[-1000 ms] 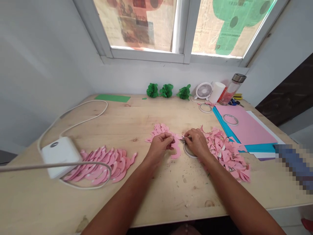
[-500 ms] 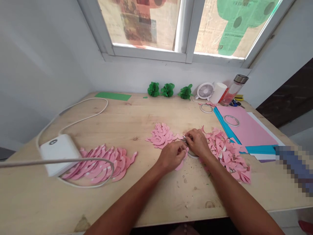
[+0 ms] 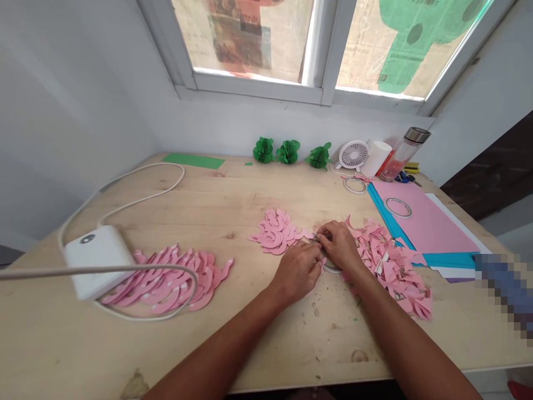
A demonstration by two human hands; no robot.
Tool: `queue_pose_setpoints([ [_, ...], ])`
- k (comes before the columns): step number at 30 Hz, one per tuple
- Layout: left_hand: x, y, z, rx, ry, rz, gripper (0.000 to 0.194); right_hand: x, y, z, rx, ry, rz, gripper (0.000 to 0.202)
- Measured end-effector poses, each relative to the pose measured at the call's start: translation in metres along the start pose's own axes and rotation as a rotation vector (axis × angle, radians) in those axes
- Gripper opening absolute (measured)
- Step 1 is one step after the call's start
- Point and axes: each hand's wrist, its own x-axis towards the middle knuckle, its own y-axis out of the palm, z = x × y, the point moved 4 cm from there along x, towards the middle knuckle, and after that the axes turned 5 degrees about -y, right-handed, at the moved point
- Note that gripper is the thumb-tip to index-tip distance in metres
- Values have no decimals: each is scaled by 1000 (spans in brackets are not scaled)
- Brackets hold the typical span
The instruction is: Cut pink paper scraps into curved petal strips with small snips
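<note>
Left hand (image 3: 300, 270) had shifted right, close to right hand (image 3: 337, 243) by the tape roll (image 3: 333, 270). Left fingers pinched a mostly hidden pink paper piece (image 3: 323, 263) left of the roll; right fingers bunched, grip unclear. Piece apparently positioned for two-handed work.

Matt pink paper cutouts (image 3: 166, 280) and creased paper scraps (image 3: 393, 269) lie on a smooth, knotted wooden counter (image 3: 233, 194), alongside pleated green paper ornaments (image 3: 288, 152), a smooth white plastic fan (image 3: 353, 155), a glossy clear bottle (image 3: 403, 153) with a shiny metal cap (image 3: 417, 135) and a smooth plastic box (image 3: 96, 256).
</note>
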Motion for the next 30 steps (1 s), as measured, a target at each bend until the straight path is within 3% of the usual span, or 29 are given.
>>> queue_pose_setpoints([
  [14,1,-1,1,-29,-10,-16,11,3,1,2,5,70,-5,10],
  [30,1,1,5,-39,-45,-10,11,3,2,2,43,-56,63,8],
])
